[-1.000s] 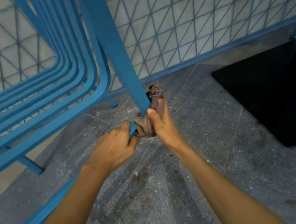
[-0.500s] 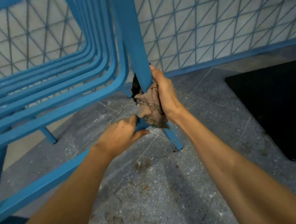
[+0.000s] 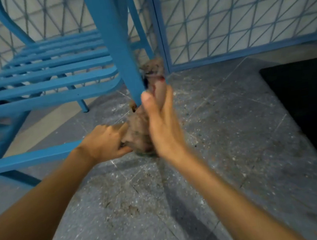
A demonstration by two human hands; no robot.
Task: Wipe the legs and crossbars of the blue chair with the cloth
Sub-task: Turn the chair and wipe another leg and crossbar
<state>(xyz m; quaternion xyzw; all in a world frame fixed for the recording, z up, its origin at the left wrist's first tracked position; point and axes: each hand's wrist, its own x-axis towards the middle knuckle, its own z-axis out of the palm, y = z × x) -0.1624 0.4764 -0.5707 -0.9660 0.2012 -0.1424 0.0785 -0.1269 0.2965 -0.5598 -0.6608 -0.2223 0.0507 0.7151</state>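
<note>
The blue chair is tipped, and one leg (image 3: 114,46) slants down from the top centre to my hands. A crossbar (image 3: 36,157) runs in from the left to meet it. My left hand (image 3: 103,143) grips the end of that crossbar beside the joint. A brown, dirty cloth (image 3: 139,133) is wrapped round the lower end of the leg. My right hand (image 3: 164,123) holds the cloth against the leg, thumb up along it. The hand and cloth are blurred. The slatted seat (image 3: 51,80) lies to the left.
A blue lattice fence panel (image 3: 240,13) stands behind the chair. A black mat (image 3: 308,104) covers the floor at the right. Grey speckled floor (image 3: 225,152) with dirt patches spreads under my arms.
My right hand slid the cloth up the leg, then back down toward the crossbar joint. My left hand kept its grip on the crossbar. The view swung to show more of the seat.
</note>
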